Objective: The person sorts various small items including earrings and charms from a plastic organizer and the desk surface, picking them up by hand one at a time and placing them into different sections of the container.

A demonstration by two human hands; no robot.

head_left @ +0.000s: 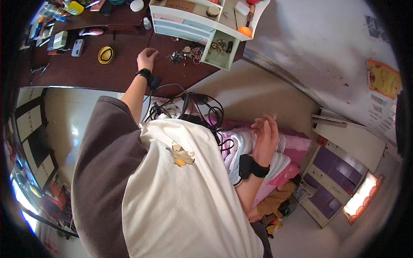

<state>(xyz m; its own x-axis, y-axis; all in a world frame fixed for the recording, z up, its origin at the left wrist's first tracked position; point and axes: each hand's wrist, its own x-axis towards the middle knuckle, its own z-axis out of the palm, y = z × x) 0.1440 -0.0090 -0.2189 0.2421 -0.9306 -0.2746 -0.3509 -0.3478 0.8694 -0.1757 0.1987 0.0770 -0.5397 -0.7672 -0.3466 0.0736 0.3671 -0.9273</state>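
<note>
Dark brown wood formed the desk (97,77), its front edge passing beneath the left forearm. The left hand (147,59) was over the top, fingers bent and thumb drawn close to them; I could not tell whether anything was pinched between. At its three o'clock, just beside and apart from the fingertips, lay one heap of mixed jewellery (186,53), too tangled to count. Farther along that line, one pale green drawer (218,66) stood pulled out, more small pieces inside, its outer corner near the desk's right-hand edge.

One white organizer (180,13) bounded the reach from one to two o'clock, and one small white bottle (147,23) stood at twelve. Toward nine, a stretch of bare wood separated the hand from one yellow bowl (106,55); one smartphone (78,47) lay beyond it.

The right hand (265,131) was at four o'clock, well off the desk, above pink bedding (297,146), its fingers loosely curled and parted, with no hold visible. Two black wristbands showed, one per arm. Several looped black cables (219,109) crowded the space between the arms.
</note>
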